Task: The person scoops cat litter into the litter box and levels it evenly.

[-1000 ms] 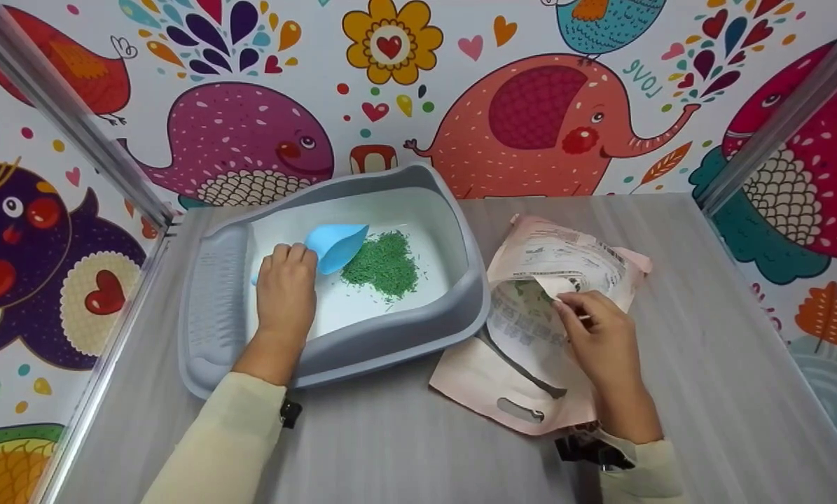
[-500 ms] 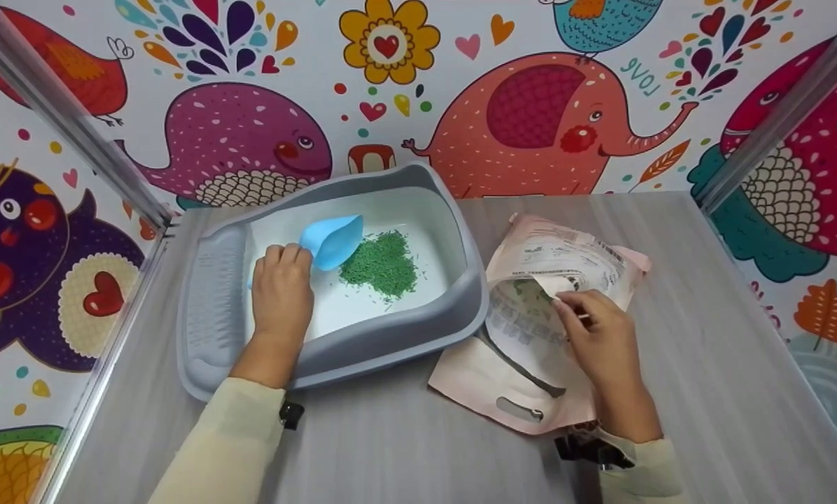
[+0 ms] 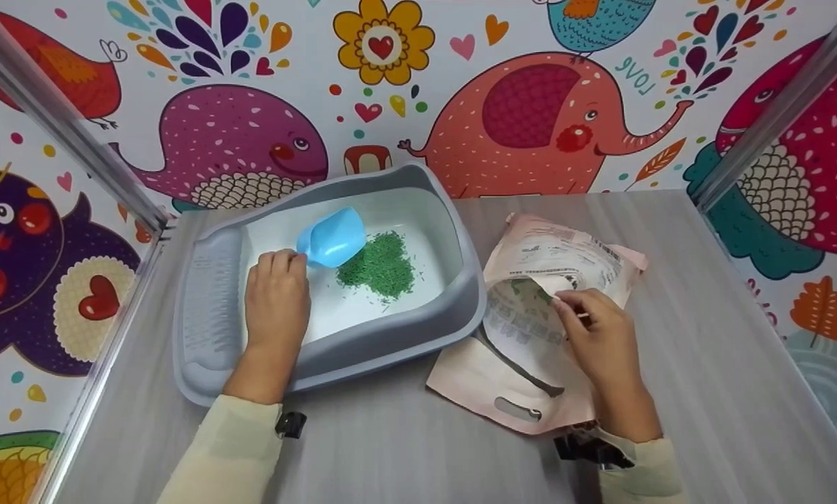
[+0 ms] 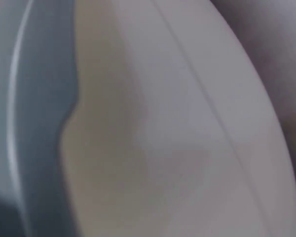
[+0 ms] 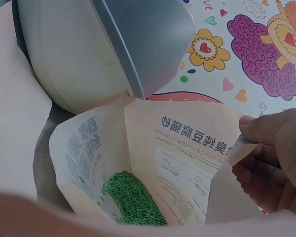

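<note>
My left hand [image 3: 277,299] grips the handle of a light blue scoop [image 3: 334,238], hidden mostly under the fingers. The scoop's hollow faces up and plain blue shows inside it. It hangs over a grey litter box [image 3: 383,357] with a white inside, beside a small heap of green pellet litter [image 3: 383,266]. At the right, my right hand [image 3: 600,332] pinches the torn edge of a pink cat litter bag [image 3: 467,378] between thumb and fingers, holding its mouth wide. More green pellets [image 5: 133,200] lie inside the bag in the right wrist view.
The litter box has a ridged step [image 3: 211,301] at its left end. Box and bag lie close together on a grey wood-grain table [image 3: 376,448]. A wall with cartoon animals [image 3: 530,126] and metal posts [image 3: 775,112] encloses the back. The left wrist view is blurred.
My left hand has drawn slightly back to the left, and the scoop has turned so its hollow shows more. The right hand keeps its place on the bag's edge.
</note>
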`<action>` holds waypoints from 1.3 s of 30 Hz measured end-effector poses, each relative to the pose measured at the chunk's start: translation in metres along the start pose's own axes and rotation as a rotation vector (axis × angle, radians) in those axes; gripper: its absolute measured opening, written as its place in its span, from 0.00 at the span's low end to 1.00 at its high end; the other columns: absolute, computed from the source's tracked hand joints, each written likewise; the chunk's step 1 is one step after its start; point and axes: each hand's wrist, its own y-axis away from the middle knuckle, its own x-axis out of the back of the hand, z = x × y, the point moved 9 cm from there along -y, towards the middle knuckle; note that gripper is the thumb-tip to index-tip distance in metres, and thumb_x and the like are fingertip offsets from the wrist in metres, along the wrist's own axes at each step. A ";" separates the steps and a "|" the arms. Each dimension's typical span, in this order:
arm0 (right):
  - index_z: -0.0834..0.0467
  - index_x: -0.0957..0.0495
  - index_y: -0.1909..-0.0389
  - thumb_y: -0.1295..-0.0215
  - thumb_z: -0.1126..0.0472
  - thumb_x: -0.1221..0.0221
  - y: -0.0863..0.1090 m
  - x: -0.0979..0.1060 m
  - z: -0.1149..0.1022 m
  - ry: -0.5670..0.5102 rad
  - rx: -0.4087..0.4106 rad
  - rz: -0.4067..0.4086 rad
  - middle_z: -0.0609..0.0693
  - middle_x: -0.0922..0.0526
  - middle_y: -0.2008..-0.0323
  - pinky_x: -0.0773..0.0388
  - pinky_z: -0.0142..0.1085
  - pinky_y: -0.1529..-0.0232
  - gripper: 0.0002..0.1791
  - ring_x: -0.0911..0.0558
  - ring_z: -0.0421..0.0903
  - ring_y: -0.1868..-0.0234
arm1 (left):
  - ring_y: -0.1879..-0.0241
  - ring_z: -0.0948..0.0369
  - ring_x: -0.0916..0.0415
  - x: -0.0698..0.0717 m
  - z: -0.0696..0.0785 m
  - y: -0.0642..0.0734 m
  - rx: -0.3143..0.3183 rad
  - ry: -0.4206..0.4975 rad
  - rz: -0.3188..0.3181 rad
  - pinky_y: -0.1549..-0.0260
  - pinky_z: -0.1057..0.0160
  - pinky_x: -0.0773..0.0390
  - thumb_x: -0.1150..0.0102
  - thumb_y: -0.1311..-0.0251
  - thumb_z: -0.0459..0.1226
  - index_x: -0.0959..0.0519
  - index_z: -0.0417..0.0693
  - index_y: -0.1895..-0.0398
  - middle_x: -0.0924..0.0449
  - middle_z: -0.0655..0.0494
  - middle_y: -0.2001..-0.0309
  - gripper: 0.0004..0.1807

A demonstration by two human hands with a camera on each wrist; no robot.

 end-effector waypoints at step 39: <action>0.63 0.12 0.64 0.41 0.72 0.29 -0.001 0.003 0.002 0.018 -0.016 0.006 0.53 0.12 0.67 0.26 0.13 0.66 0.06 0.22 0.26 0.65 | 0.56 0.48 0.17 0.063 0.115 0.023 -0.112 0.309 0.267 0.53 0.53 0.15 0.29 0.42 0.29 0.13 0.35 0.52 0.12 0.44 0.56 0.14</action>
